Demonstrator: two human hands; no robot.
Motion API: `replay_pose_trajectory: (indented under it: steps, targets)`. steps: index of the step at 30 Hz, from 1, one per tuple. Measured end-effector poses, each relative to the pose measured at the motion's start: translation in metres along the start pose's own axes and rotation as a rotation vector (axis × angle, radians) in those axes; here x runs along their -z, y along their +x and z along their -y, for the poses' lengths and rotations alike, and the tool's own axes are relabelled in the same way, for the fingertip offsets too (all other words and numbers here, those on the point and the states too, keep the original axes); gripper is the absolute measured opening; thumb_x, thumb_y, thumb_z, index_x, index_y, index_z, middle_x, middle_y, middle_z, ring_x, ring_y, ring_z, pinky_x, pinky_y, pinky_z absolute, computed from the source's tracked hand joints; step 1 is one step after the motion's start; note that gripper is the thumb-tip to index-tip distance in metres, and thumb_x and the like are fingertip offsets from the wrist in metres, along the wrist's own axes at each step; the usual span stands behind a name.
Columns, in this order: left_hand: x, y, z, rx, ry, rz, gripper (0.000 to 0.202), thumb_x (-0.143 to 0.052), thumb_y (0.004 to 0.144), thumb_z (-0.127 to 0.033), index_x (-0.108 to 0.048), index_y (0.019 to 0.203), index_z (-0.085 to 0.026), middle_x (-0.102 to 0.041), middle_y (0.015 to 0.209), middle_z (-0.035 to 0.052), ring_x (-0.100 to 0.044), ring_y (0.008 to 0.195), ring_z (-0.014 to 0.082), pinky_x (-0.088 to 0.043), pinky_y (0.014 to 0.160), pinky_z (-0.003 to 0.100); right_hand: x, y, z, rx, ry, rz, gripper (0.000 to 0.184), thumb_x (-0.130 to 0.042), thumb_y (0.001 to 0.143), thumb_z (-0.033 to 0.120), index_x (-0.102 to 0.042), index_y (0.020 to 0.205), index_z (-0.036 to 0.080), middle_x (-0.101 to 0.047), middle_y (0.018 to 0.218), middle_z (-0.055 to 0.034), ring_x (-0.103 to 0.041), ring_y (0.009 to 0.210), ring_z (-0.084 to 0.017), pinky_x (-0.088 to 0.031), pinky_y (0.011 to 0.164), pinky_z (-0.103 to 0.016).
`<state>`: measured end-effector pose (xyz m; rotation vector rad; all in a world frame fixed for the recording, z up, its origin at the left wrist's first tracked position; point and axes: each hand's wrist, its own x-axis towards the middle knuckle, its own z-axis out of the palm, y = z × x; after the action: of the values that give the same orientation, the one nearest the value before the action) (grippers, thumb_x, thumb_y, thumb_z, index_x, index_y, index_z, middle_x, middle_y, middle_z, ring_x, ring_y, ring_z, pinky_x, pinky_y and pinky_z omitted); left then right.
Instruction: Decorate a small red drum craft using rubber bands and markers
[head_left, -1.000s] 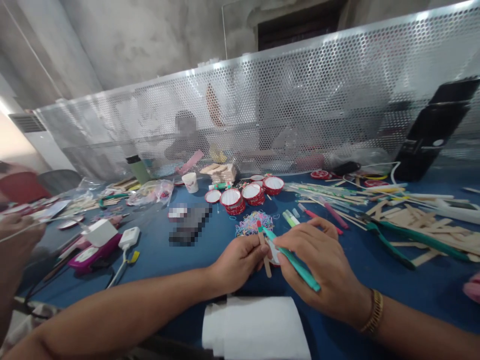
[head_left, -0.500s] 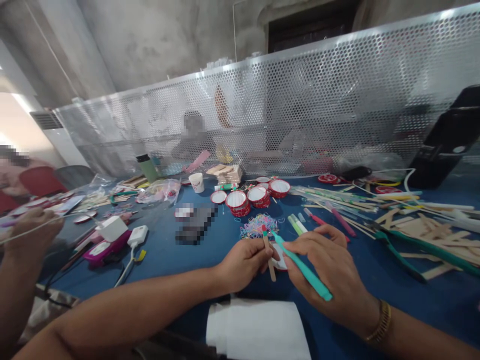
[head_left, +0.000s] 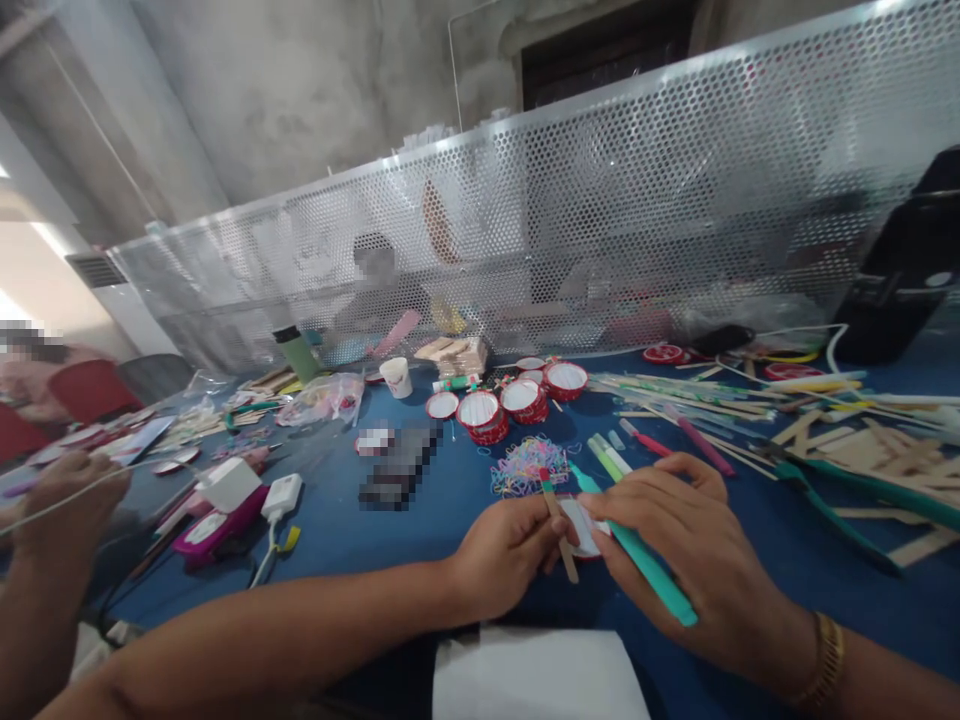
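My left hand (head_left: 504, 555) is closed around a wooden craft stick (head_left: 571, 566), whose upper end is coloured red with green below. In my right hand (head_left: 697, 565) is a teal marker (head_left: 654, 574), slanting up and left, its tip a little apart from the stick's coloured end. Behind the hands lies a small white round drum piece with a red rim (head_left: 583, 528), partly hidden by the fingers. A heap of colourful rubber bands (head_left: 531, 464) sits just beyond, and green markers (head_left: 611, 457) lie beside it.
Several red-rimmed toy drums (head_left: 480, 415) stand behind the bands, near a paper cup (head_left: 396, 378). Green-handled pliers (head_left: 832, 510) and loose sticks (head_left: 892, 450) lie to the right. At left are a purple power strip (head_left: 217, 530), chargers and another person's hand (head_left: 75, 500). A perforated metal screen (head_left: 637, 220) borders the table.
The view has shifted slightly, moving the table items rightward and down. Relative to the stick, the marker's tip has drawn a little away, up and to the right. Both hands keep their holds.
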<state>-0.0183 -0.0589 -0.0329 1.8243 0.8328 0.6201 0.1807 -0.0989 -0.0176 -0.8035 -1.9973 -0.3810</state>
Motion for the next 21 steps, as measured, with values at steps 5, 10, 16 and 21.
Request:
replay_pose_trajectory:
  steps: [5, 10, 16, 21]
  targets:
    - [-0.0018, 0.0028, 0.0026, 0.024, -0.044, -0.014, 0.043, -0.041, 0.095, -0.054, -0.059, 0.088, -0.015, -0.046, 0.060, -0.0048, -0.038, 0.050, 0.0070, -0.030, 0.048, 0.019, 0.0006, -0.0030, 0.0008, 0.013, 0.012, -0.014, 0.018, -0.056, 0.086, 0.013, -0.058, 0.104, 0.017, -0.068, 0.080, -0.0017, -0.064, 0.075, -0.018, -0.035, 0.089, -0.043]
    - [-0.0025, 0.0073, 0.0019, 0.033, -0.162, 0.013, 0.048, -0.044, 0.090, -0.062, -0.057, 0.085, -0.015, -0.047, 0.058, -0.0048, -0.039, 0.047, 0.0071, -0.032, 0.044, 0.020, -0.0019, -0.0055, 0.0045, 0.014, 0.025, -0.006, 0.020, -0.056, 0.086, 0.015, -0.058, 0.106, 0.018, -0.069, 0.082, -0.0020, -0.065, 0.076, -0.018, -0.036, 0.090, -0.043]
    - [-0.0029, 0.0073, -0.0002, 0.015, -0.199, 0.000, 0.051, -0.044, 0.088, -0.065, -0.055, 0.082, -0.016, -0.046, 0.056, -0.0050, -0.038, 0.045, 0.0070, -0.032, 0.043, 0.019, -0.0003, -0.0052, 0.0050, -0.004, 0.041, 0.026, 0.020, -0.057, 0.086, 0.013, -0.061, 0.103, 0.021, -0.070, 0.083, -0.0006, -0.065, 0.076, -0.017, -0.035, 0.085, -0.040]
    - [-0.0022, 0.0051, -0.0008, 0.004, -0.152, 0.002, 0.049, -0.042, 0.090, -0.063, -0.052, 0.078, -0.016, -0.045, 0.056, -0.0052, -0.038, 0.046, 0.0063, -0.031, 0.044, 0.019, -0.0007, -0.0063, 0.0037, -0.015, 0.031, 0.069, 0.022, -0.055, 0.086, 0.012, -0.062, 0.105, 0.023, -0.070, 0.087, -0.0014, -0.064, 0.079, -0.018, -0.035, 0.085, -0.040]
